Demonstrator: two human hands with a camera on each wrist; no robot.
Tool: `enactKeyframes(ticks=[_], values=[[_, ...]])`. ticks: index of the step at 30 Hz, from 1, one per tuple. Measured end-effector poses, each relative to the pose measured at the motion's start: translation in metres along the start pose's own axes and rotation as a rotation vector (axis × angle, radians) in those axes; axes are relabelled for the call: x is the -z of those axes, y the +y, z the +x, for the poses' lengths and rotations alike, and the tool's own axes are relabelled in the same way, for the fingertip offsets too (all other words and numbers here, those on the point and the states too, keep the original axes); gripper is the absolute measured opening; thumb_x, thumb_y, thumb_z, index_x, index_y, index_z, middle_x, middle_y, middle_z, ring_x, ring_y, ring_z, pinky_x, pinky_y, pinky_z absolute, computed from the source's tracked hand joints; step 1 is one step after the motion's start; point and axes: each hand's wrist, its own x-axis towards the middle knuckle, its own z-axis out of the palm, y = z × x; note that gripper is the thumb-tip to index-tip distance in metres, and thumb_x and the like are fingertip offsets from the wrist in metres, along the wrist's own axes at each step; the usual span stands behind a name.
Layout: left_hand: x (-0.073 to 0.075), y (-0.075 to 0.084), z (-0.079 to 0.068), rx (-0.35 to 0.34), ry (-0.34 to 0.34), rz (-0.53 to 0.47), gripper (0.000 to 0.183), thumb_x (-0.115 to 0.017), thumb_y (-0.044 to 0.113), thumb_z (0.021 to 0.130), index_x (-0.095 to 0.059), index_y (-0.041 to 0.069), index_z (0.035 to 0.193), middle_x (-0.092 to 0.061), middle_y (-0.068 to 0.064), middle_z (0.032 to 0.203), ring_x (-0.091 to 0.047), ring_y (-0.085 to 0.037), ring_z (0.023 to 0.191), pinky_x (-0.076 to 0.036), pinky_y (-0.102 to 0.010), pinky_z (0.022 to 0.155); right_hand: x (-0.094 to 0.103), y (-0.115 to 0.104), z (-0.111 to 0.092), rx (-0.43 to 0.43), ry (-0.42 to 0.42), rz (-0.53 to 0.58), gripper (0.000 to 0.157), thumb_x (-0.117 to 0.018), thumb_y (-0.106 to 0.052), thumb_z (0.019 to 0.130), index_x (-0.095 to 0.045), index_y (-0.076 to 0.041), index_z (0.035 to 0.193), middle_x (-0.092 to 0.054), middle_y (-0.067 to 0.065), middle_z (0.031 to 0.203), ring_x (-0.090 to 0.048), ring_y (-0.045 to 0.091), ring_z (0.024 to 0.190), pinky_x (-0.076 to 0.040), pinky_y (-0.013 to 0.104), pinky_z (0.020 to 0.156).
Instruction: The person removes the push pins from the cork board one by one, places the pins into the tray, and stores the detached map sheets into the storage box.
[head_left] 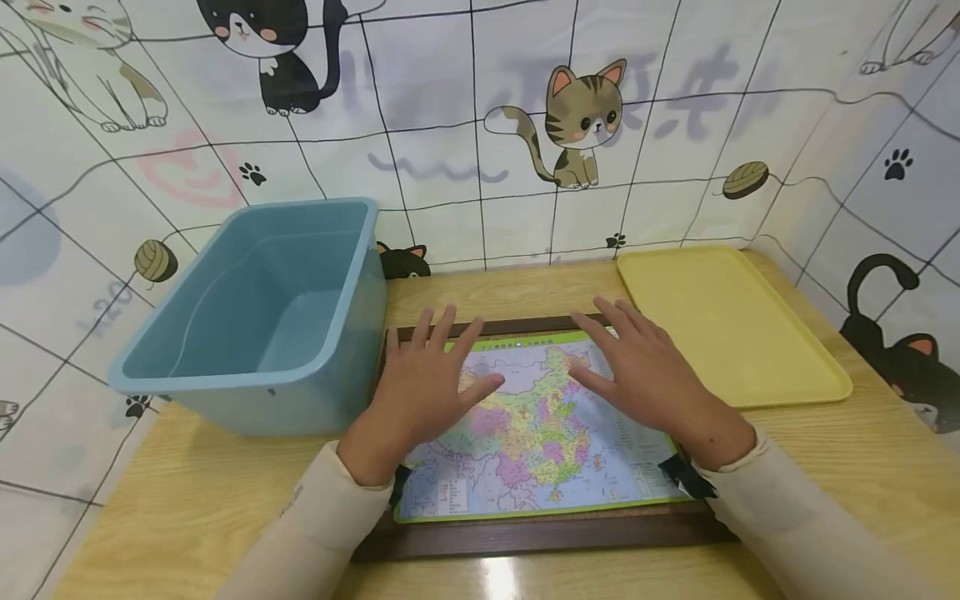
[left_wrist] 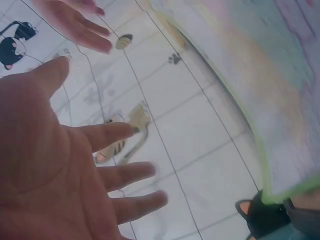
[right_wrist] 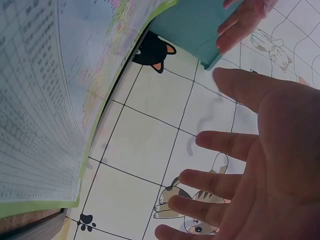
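A colourful map sheet point(head_left: 517, 433) with a green border lies in a dark wooden frame point(head_left: 540, 537) on the table. Over its left part, my left hand point(head_left: 423, 383) is spread palm down with nothing in it. My right hand point(head_left: 641, 367) spreads its fingers likewise above the map's upper right part, holding nothing. Both wrist views show bare palms, the left palm point(left_wrist: 45, 150) and the right palm point(right_wrist: 285, 165), with the map along one side. Black tape point(head_left: 686, 477) shows by the right wrist.
To the left stands a deep blue plastic bin point(head_left: 247, 382), its visible inside bare. A yellow tray point(head_left: 738, 325) lies at the right, behind my right hand. Cat-patterned sheeting point(head_left: 442, 150) covers the walls around the wooden table point(head_left: 247, 492).
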Motion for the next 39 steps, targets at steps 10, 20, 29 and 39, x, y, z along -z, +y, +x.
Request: enactKeyframes(ticks=[10, 20, 29, 39], values=[[0.001, 0.021, -0.015, -0.214, -0.181, 0.004, 0.064, -0.053, 0.055, 0.098, -0.040, 0.028, 0.154, -0.039, -0.007, 0.159, -0.035, -0.032, 0.148, -0.025, -0.064, 0.117, 0.000, -0.003, -0.001, 0.010, -0.021, -0.008, 0.059, -0.071, -0.037, 0.092, -0.055, -0.009, 0.142, -0.042, 0.022, 0.152, -0.041, 0.042, 0.139, -0.039, 0.065, 0.106], [-0.010, 0.036, -0.024, -0.355, -0.208, 0.091, 0.049, -0.068, 0.041, 0.094, -0.058, 0.025, 0.139, -0.062, -0.002, 0.136, -0.057, -0.024, 0.129, -0.046, -0.053, 0.106, -0.001, -0.006, -0.001, 0.009, -0.050, 0.013, 0.050, -0.072, -0.034, 0.092, -0.062, -0.010, 0.135, -0.055, 0.019, 0.141, -0.049, 0.039, 0.133, -0.044, 0.059, 0.105], [-0.014, 0.043, -0.029, -0.389, -0.232, 0.073, 0.042, -0.075, 0.036, 0.089, -0.066, 0.029, 0.130, -0.067, 0.001, 0.122, -0.064, -0.021, 0.109, -0.056, -0.046, 0.083, -0.004, -0.010, -0.001, 0.022, -0.059, 0.013, 0.043, -0.074, -0.029, 0.091, -0.067, -0.009, 0.128, -0.068, 0.014, 0.120, -0.064, 0.032, 0.110, -0.054, 0.050, 0.090], [-0.020, 0.044, -0.028, -0.388, -0.267, 0.073, 0.053, -0.077, 0.043, 0.086, -0.061, 0.033, 0.135, -0.062, 0.002, 0.132, -0.058, -0.023, 0.124, -0.056, -0.050, 0.082, -0.006, -0.015, 0.015, 0.056, -0.064, 0.043, 0.033, -0.074, -0.021, 0.091, -0.069, -0.009, 0.121, -0.070, 0.011, 0.113, -0.068, 0.027, 0.101, -0.057, 0.045, 0.083]])
